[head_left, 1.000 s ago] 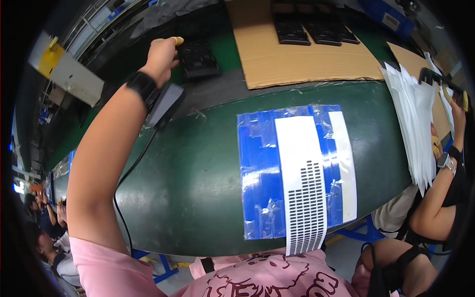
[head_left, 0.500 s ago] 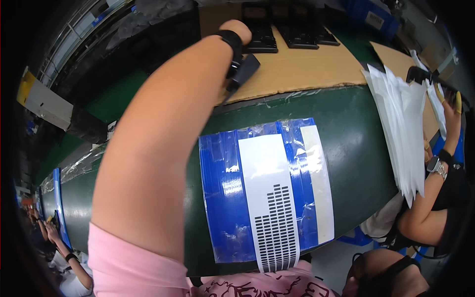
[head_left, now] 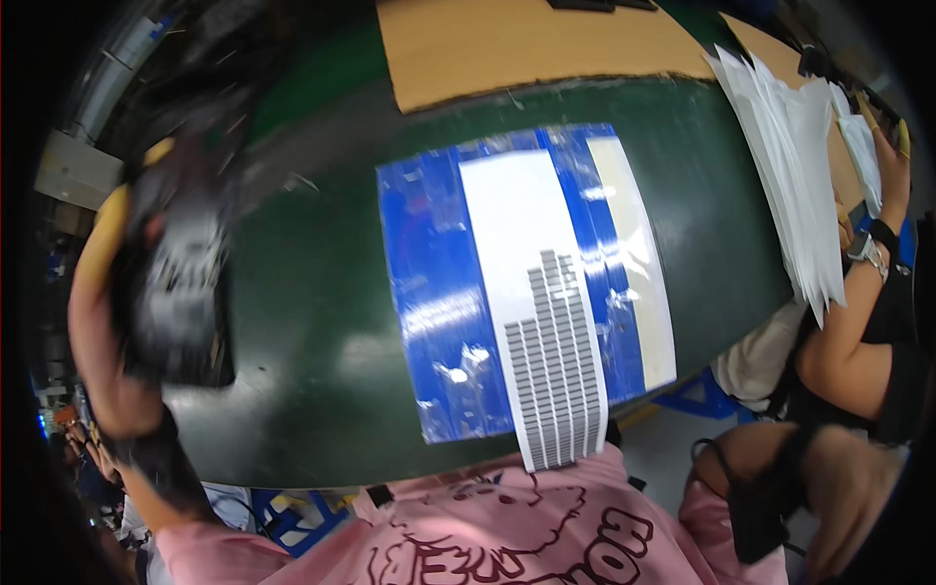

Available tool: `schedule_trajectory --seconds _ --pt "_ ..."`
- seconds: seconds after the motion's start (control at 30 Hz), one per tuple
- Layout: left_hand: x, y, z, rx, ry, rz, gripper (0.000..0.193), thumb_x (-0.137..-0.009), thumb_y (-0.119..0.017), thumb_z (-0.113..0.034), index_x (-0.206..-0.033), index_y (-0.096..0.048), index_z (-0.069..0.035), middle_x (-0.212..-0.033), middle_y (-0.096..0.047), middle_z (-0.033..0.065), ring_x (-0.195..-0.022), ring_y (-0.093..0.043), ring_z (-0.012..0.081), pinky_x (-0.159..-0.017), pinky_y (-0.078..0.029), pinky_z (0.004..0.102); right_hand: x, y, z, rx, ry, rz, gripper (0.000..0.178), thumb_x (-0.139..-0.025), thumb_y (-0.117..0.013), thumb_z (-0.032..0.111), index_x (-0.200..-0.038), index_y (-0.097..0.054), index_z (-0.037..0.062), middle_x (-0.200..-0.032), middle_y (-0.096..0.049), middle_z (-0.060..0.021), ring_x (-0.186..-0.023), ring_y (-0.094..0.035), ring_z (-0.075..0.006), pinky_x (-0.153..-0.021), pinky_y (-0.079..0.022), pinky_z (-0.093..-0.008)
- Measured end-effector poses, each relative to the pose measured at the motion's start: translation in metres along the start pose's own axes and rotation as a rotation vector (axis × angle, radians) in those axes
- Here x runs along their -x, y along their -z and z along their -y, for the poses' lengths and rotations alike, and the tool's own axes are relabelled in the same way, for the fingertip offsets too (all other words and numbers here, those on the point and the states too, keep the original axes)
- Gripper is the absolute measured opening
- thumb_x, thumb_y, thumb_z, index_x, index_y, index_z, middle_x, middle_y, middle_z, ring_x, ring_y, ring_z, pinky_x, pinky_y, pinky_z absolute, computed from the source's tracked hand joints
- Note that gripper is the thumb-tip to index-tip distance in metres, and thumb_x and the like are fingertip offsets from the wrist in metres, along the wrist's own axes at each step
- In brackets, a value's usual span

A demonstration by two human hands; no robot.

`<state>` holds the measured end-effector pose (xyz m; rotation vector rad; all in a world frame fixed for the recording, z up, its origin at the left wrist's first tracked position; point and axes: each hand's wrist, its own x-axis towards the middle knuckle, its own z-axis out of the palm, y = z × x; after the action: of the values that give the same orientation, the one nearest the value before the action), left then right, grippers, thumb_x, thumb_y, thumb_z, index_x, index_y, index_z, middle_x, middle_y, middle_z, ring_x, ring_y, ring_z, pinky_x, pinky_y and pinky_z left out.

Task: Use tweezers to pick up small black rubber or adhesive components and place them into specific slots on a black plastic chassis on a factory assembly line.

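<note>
At the far left my left hand, with yellow covers on its fingers, grips a flat black device by its outer side. Both are smeared by motion. The device has a glossy face with pale marks and is held upright over the green table. My right hand is low at the right, beside my body and off the table. It is blurred, so its fingers cannot be read. Between them lies a blue plastic-covered board, nearest my body. A white label sheet with rows of small dark stickers rests on it, overhanging the front edge.
A cardboard sheet covers the far part of the table, with black devices at its far edge. White sheets or bags stand in a stack at right. A co-worker's arm is beyond them, near a blue stool.
My left hand has come back from the black devices on the cardboard to the far left, now with one black device in it. The view has shifted, and my right hand shows more.
</note>
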<state>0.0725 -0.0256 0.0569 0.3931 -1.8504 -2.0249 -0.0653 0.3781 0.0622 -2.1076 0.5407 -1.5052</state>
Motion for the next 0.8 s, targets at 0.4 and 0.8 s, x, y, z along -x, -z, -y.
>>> schedule_trajectory --seconds 0.4,0.8 --pt "0.11 -0.076 0.053 0.431 -0.056 -0.374 0.041 -0.086 -0.04 -0.033 -0.116 -0.044 -0.005 -0.11 -0.051 0.0086 -0.097 -0.052 0.0187 -0.085 -0.041 0.031 -0.012 -0.039 -0.123 0.183 -0.888 -1.471 0.019 -0.073 -0.059 -0.001 -0.088 -0.048 -0.002 -0.072 -0.058 -0.0085 -0.054 -0.052 -0.0065 -0.045 -0.039 -0.0152" --pt "0.084 -0.08 0.078 0.523 0.186 -0.318 0.042 -0.089 -0.038 -0.028 -0.122 -0.033 -0.003 -0.115 -0.045 0.0082 -0.104 -0.046 0.0174 -0.089 -0.037 0.0307 0.004 -0.043 -0.13 0.276 -0.903 -1.482 0.016 -0.073 -0.056 -0.004 -0.087 -0.047 -0.0026 -0.07 -0.058 -0.0098 -0.054 -0.053 -0.0067 -0.044 -0.039 -0.0146"
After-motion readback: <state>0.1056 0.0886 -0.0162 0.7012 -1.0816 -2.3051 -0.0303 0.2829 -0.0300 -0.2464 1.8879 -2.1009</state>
